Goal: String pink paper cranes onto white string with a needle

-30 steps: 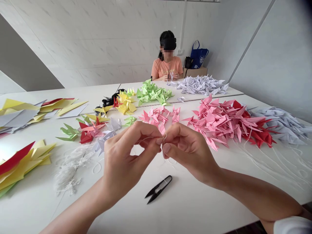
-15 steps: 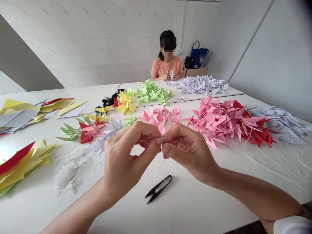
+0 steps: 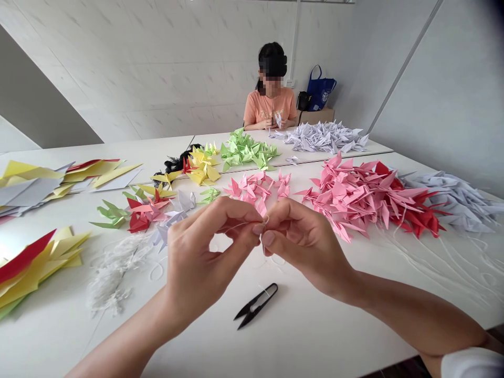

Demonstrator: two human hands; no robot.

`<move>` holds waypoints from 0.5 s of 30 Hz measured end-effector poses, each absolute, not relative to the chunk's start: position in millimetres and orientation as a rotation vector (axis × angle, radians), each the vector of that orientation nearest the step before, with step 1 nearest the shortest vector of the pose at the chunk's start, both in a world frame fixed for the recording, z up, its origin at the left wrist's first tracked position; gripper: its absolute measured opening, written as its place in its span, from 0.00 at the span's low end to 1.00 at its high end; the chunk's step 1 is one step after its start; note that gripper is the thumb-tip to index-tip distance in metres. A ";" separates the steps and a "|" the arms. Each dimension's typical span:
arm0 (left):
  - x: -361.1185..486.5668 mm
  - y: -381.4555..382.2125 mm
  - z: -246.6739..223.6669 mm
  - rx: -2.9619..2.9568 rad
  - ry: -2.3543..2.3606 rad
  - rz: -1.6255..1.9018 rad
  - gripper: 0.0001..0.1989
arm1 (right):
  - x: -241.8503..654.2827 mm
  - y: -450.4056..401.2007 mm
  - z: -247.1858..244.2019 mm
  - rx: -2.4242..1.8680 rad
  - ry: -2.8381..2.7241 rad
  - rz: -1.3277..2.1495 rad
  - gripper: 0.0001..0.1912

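2 own hands [image 3: 202, 254], 1 snips [image 3: 248, 317], 1 co-wkr [image 3: 270, 105], 1 blu bag [image 3: 319, 93]

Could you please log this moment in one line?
left hand: pinching thread | right hand: pinching thread | black snips: on table

Single view logged, taken from head height and directed forward and down across the tabletop [image 3: 315, 338]. Forearms [image 3: 409, 307] are framed entering from the lower left and lower right; the fingers [image 3: 242, 245] are seen at close range, near picture centre. A co-worker [image 3: 270, 107] is faced across the far edge, with the tiled wall [image 3: 157, 58] included behind, farthest off.
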State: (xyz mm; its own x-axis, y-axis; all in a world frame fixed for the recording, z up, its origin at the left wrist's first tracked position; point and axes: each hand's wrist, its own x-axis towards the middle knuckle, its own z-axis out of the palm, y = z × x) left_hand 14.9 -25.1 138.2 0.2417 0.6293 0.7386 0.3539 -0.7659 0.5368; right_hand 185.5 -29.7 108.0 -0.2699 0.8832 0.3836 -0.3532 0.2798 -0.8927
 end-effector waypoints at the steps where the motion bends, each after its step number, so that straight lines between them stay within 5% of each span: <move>1: 14.7 -24.7 137.9 2.260 0.908 1.534 0.10 | 185.3 -29.8 108.2 -0.551 -1.348 1.305 0.12; 15: 16.0 -24.2 140.9 2.271 0.905 1.527 0.10 | 184.9 -29.7 107.2 -0.525 -1.349 1.323 0.10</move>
State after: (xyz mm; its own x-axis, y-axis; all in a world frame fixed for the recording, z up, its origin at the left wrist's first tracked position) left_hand 16.0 -24.2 140.9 0.2543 0.6224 0.7402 0.3509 -0.7726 0.5290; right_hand 184.9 -29.7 107.2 -0.2812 0.8783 0.3866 -0.3695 0.2727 -0.8883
